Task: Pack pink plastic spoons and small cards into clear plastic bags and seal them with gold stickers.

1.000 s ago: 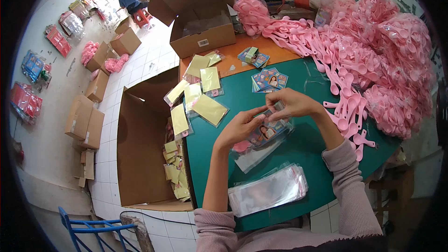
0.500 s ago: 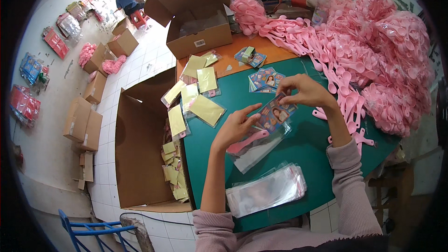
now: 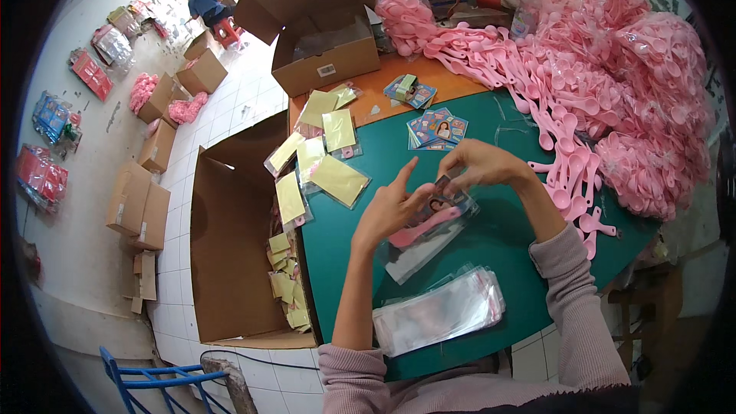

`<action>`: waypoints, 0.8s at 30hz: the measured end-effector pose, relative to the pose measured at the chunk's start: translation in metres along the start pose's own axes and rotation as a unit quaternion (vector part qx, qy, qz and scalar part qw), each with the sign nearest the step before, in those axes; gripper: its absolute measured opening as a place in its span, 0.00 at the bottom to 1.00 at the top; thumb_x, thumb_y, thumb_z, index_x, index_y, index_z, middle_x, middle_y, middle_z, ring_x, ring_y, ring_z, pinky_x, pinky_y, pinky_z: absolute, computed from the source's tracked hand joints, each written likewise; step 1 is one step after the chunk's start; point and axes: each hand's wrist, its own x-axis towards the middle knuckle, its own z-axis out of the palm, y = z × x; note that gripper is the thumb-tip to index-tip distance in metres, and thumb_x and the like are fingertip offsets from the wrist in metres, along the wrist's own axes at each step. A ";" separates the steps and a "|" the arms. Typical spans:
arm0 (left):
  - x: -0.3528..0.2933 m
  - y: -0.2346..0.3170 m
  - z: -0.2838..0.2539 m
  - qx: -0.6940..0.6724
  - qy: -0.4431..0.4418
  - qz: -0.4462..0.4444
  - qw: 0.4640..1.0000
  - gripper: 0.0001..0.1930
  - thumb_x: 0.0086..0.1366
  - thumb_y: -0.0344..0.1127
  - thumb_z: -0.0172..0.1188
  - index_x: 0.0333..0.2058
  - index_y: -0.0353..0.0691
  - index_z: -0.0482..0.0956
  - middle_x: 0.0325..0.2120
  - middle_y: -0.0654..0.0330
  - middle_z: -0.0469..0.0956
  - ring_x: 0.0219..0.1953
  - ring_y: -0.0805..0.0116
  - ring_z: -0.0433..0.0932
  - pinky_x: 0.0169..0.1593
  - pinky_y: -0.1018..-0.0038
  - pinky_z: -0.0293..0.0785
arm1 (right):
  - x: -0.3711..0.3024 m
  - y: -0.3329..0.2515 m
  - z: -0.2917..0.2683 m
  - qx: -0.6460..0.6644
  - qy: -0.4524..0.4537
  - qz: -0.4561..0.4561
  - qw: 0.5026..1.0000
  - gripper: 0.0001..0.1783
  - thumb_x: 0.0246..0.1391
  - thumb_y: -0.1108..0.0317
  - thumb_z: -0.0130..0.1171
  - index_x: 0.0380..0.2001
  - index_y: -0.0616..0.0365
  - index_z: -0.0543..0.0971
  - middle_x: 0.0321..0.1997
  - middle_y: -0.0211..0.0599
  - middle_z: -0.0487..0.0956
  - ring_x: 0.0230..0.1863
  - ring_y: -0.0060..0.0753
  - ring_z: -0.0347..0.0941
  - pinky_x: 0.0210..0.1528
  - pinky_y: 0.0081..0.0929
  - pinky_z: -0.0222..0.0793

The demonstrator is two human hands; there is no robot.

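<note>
Mid-frame, my left hand has thumb and forefinger apart; whether its other fingers grip the bag I cannot tell. Against the bag lies the spoon; the card, flatter a moment ago, now tilts, drawing both hands closer together, clamped by the fingers of my right hand.

Over the bench, a spoon is overlapping a bag; a bag stack is sitting before them, cards are lying behind, spoon heaps are filling the right, packets the left edge, a carton standing just left.
</note>
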 end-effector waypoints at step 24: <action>-0.034 -0.014 0.005 -0.396 -0.108 -0.127 0.903 0.30 0.67 0.41 0.40 0.61 0.46 0.34 0.36 0.45 0.74 0.39 0.56 0.77 0.40 0.67 0.76 | -0.012 -0.003 0.037 -0.210 0.052 -0.119 0.969 0.15 0.42 0.64 0.61 0.34 0.59 0.74 0.34 0.39 0.72 0.36 0.37 0.71 0.39 0.29 0.67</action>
